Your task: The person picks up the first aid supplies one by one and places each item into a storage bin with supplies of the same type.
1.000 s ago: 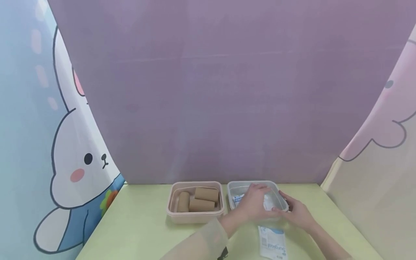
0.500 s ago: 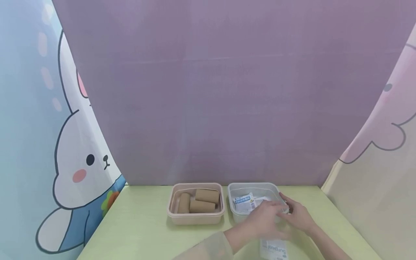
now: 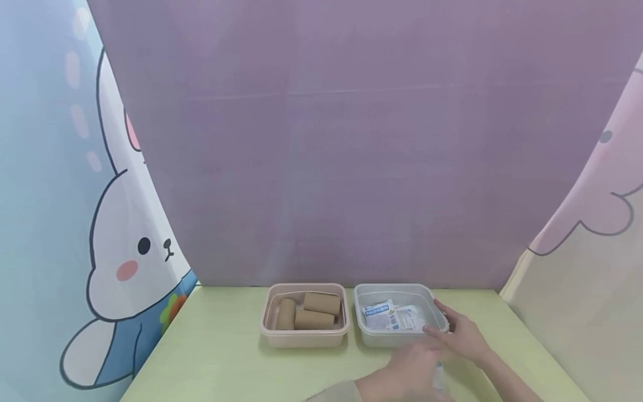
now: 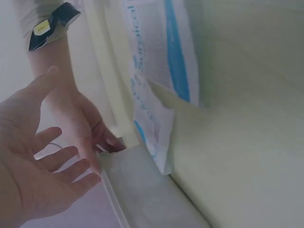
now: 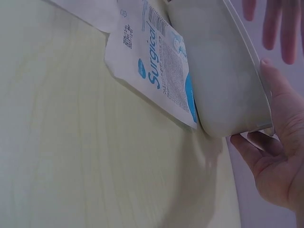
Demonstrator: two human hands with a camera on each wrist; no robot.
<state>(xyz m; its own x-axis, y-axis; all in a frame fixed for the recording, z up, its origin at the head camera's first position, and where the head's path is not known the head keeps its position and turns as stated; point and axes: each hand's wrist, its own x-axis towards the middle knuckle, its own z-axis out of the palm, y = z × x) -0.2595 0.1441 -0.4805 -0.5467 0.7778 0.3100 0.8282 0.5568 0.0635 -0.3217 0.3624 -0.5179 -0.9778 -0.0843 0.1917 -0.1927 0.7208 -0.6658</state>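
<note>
My right hand (image 3: 464,338) grips the corner of a pale plastic box (image 3: 392,339); the thumb lies at its rim and the fingers (image 5: 249,154) press the end wall. Inside that box lie small white-and-blue packets (image 3: 380,315). My left hand (image 4: 40,161) hovers in front of the box, fingers spread and holding nothing; it is blurred in the head view. Below it, against the box's front wall, lies a flat white packet printed "Surgical" (image 5: 156,66), mostly hidden from the head view. A second white packet (image 5: 92,12) overlaps it at the edge.
To the left stands a pinkish box (image 3: 303,339) with three brown cylindrical rolls (image 3: 315,320) inside. Both boxes sit near the back edge of a pale yellow table (image 3: 216,346). A mauve curtain (image 3: 321,167) hangs behind, with printed cloth on both sides.
My left hand has drawn back out of the pale box, toward the front edge and over the packet on the table. The right hand stays at the box's corner.
</note>
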